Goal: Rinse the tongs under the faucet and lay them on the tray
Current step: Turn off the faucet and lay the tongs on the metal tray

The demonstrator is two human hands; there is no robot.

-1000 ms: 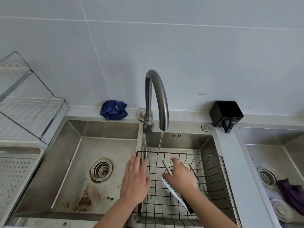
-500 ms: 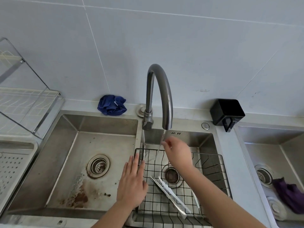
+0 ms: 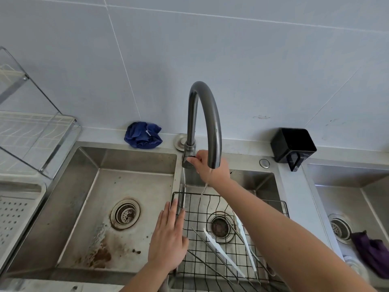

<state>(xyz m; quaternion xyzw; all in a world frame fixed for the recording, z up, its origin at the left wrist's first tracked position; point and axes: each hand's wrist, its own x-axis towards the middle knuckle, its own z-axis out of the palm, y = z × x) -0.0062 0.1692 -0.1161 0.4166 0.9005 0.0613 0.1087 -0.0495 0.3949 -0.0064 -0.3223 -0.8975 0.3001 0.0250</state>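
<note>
White-tipped metal tongs [image 3: 226, 255] lie in the black wire basket [image 3: 280, 202] over the middle sink basin, with more metal tongs beside them. My right hand [image 3: 207, 167] reaches up behind the dark curved faucet [image 3: 210, 114] and its fingers grip the handle at the faucet's base. A thin stream of water falls from the spout into the basket. My left hand [image 3: 168, 239] rests flat with straight fingers on the divider at the basket's left rim. A white perforated tray [image 3: 14, 216] sits at the far left.
A stained left basin [image 3: 117, 209] has an open drain. A blue cloth [image 3: 143, 134] lies on the back ledge. A black holder [image 3: 293, 146] stands right of the faucet. The right sink holds a purple cloth [image 3: 372, 251]. A clear dish rack [image 3: 31, 135] stands at the left.
My right hand let go of the tongs, left them in the basket and rose to the faucet handle. My left hand stayed on the divider. The water stream has thinned.
</note>
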